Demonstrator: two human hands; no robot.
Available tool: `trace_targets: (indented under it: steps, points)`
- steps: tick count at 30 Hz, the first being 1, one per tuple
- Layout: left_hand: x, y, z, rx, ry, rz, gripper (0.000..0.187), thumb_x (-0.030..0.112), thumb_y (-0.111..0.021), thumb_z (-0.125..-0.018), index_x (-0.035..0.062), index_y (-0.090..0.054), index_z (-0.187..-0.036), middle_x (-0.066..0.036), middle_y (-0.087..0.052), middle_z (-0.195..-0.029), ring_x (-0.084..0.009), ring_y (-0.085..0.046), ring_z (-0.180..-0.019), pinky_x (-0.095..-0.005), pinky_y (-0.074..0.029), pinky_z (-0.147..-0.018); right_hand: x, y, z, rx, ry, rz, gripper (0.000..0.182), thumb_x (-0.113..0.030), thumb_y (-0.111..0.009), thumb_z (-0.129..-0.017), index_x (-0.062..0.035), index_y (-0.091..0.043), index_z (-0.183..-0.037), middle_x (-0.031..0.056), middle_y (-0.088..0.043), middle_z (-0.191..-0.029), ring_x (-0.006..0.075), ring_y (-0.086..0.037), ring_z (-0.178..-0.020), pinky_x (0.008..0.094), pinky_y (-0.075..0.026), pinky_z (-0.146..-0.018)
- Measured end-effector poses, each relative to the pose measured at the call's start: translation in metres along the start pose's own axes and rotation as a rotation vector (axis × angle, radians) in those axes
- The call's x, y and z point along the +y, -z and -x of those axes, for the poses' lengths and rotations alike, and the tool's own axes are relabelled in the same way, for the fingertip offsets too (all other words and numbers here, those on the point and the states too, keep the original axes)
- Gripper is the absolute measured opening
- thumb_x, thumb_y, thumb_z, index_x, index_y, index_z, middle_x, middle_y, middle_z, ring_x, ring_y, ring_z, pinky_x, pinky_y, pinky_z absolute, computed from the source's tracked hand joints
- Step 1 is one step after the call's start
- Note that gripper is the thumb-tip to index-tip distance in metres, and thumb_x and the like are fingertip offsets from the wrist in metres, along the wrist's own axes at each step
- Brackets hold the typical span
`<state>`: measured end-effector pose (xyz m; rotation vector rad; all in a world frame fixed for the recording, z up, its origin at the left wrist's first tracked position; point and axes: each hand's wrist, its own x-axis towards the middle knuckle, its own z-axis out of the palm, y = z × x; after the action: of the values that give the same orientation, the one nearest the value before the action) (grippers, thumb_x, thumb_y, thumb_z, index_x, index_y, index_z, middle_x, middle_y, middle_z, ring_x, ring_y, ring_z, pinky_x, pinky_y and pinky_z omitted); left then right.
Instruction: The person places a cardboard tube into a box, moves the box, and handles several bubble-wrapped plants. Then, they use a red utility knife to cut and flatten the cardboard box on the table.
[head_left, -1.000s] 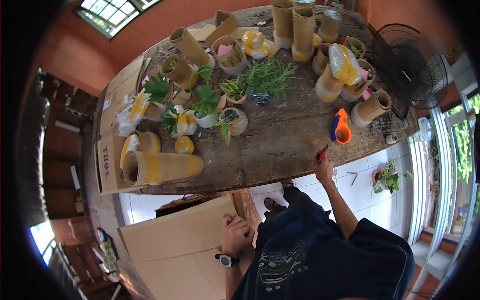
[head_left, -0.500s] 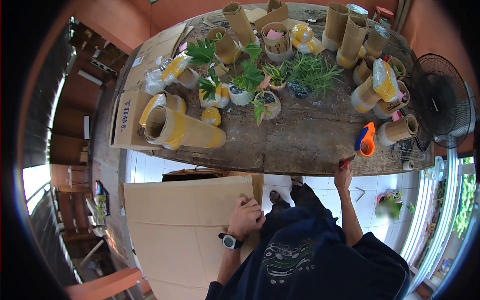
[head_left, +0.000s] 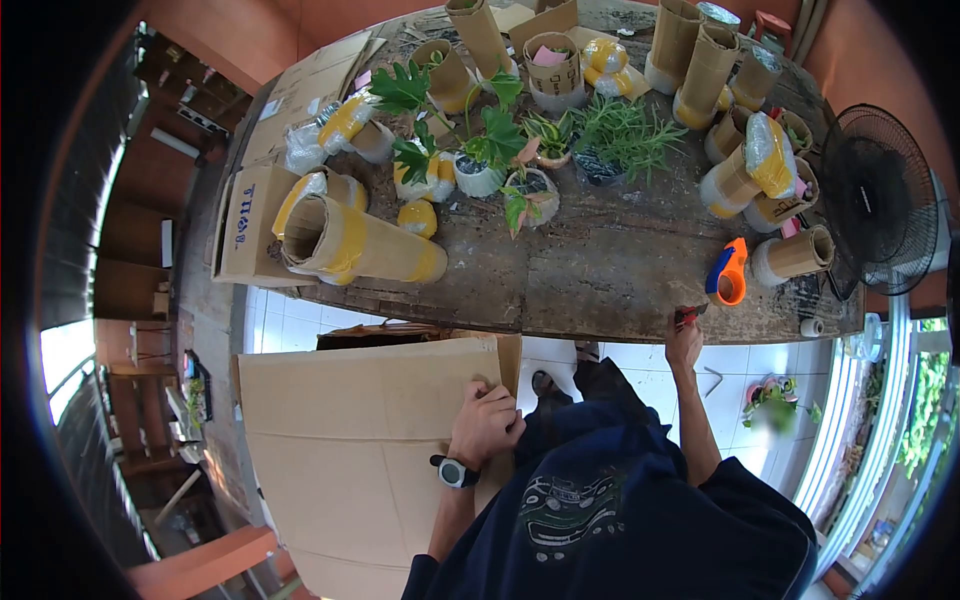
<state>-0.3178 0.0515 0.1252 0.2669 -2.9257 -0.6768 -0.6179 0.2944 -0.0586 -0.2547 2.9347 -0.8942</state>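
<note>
My left hand (head_left: 487,420), below a wrist with a watch, has its fingers curled over the edge of a large brown cardboard sheet (head_left: 330,450). It seems to be part of a big carton, whose opening shows behind it. At the table's front edge, my right hand (head_left: 684,345) is closed around a small red-handled cutter (head_left: 687,316) with a dark tip; its exact type is hard to make out. Just beyond it on the tabletop lies an orange and blue tape dispenser (head_left: 733,275). A small white roll (head_left: 812,327) sits farther right.
On the wooden table (head_left: 600,280) are potted plants (head_left: 490,150), several cardboard tubes (head_left: 375,240) with yellow tape, and wrapped bundles (head_left: 770,160). A small carton (head_left: 250,225) stands at the left edge, a black fan (head_left: 875,200) at the right. A plant (head_left: 775,405) is on the tiled floor.
The view has shifted slightly, so the table sits a little higher in it. Both hands keep their holds on the cardboard sheet and the cutter.
</note>
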Motion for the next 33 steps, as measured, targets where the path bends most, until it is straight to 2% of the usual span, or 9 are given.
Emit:
trace_targets:
  steps: [3,7,11,15,18,21,24,27,33]
  points:
    - [-0.002,-0.002,0.001,0.003,0.005,0.020,0.021,0.012,-0.071,-0.072,0.0093,-0.059,-0.055,0.001,-0.059,-0.067,-0.0144,-0.058,-0.076,-0.0362,-0.039,-0.084,0.007,-0.007,-0.003,-0.077,-0.048,0.073,0.023,-0.026,-0.064,-0.093,-0.0050,-0.068,-0.100,0.0205,-0.068,-0.080,0.0390,-0.068,-0.076,0.0461,-0.052,-0.066]
    - [-0.004,0.000,-0.002,0.042,-0.019,0.020,0.021,0.009,-0.071,-0.072,0.0102,-0.058,-0.055,0.002,-0.058,-0.063,-0.0148,-0.058,-0.071,-0.0346,-0.038,-0.078,-0.002,-0.004,0.002,0.051,0.020,-0.060,0.023,-0.028,-0.064,-0.093,-0.0058,-0.069,-0.097,0.0210,-0.069,-0.080,0.0393,-0.069,-0.078,0.0462,-0.052,-0.065]
    - [-0.005,0.000,-0.001,0.050,-0.033,0.033,0.021,0.008,-0.071,-0.072,0.0106,-0.058,-0.055,0.002,-0.058,-0.063,-0.0146,-0.057,-0.071,-0.0344,-0.039,-0.078,0.008,-0.013,-0.002,-0.034,-0.038,0.076,0.024,-0.028,-0.064,-0.093,-0.0053,-0.069,-0.101,0.0207,-0.069,-0.080,0.0376,-0.069,-0.077,0.0439,-0.053,-0.065]
    - [-0.008,-0.002,0.002,0.067,-0.025,0.042,0.022,0.008,-0.071,-0.072,0.0112,-0.058,-0.055,0.001,-0.057,-0.062,-0.0149,-0.057,-0.070,-0.0341,-0.039,-0.078,0.004,-0.012,0.004,0.011,0.022,0.013,0.026,-0.027,-0.065,-0.092,-0.0030,-0.069,-0.102,0.0212,-0.069,-0.081,0.0380,-0.069,-0.078,0.0442,-0.053,-0.065]
    - [-0.008,0.000,0.001,0.031,-0.016,0.029,0.021,0.008,-0.071,-0.071,0.0112,-0.058,-0.055,0.001,-0.057,-0.062,-0.0150,-0.057,-0.070,-0.0337,-0.038,-0.078,-0.005,-0.007,0.009,0.067,0.029,-0.063,0.025,-0.026,-0.065,-0.092,-0.0033,-0.069,-0.103,0.0221,-0.068,-0.081,0.0393,-0.069,-0.079,0.0451,-0.053,-0.066]
    - [-0.008,0.002,0.000,0.042,-0.013,0.047,0.022,0.008,-0.071,-0.071,0.0107,-0.057,-0.054,0.001,-0.056,-0.062,-0.0150,-0.057,-0.070,-0.0339,-0.038,-0.078,0.001,-0.014,0.006,0.023,0.027,0.021,0.024,-0.025,-0.065,-0.092,-0.0044,-0.069,-0.103,0.0227,-0.069,-0.083,0.0408,-0.068,-0.080,0.0462,-0.053,-0.066]
    - [-0.008,0.001,0.002,-0.024,0.010,0.002,0.020,0.012,-0.072,-0.072,0.0089,-0.061,-0.056,0.000,-0.060,-0.067,-0.0146,-0.058,-0.077,-0.0358,-0.039,-0.085,0.002,-0.013,0.003,-0.034,0.015,0.041,0.023,-0.025,-0.065,-0.091,-0.0053,-0.069,-0.102,0.0223,-0.069,-0.084,0.0414,-0.068,-0.081,0.0473,-0.052,-0.067]
    - [-0.011,-0.003,0.001,0.074,-0.025,0.050,0.025,0.009,-0.071,-0.073,0.0100,-0.056,-0.052,0.001,-0.057,-0.062,-0.0149,-0.057,-0.070,-0.0346,-0.038,-0.079,-0.002,-0.012,0.003,-0.015,0.008,0.029,0.022,-0.025,-0.066,-0.090,-0.0059,-0.070,-0.100,0.0219,-0.069,-0.084,0.0412,-0.068,-0.081,0.0475,-0.052,-0.067]
    - [-0.011,-0.002,0.001,0.047,-0.014,0.040,0.023,0.009,-0.071,-0.073,0.0103,-0.058,-0.053,0.001,-0.058,-0.063,-0.0145,-0.057,-0.071,-0.0348,-0.038,-0.079,-0.008,-0.008,-0.003,-0.052,-0.016,0.032,0.025,-0.029,-0.065,-0.090,-0.0087,-0.070,-0.102,0.0243,-0.069,-0.085,0.0425,-0.068,-0.082,0.0507,-0.052,-0.067]
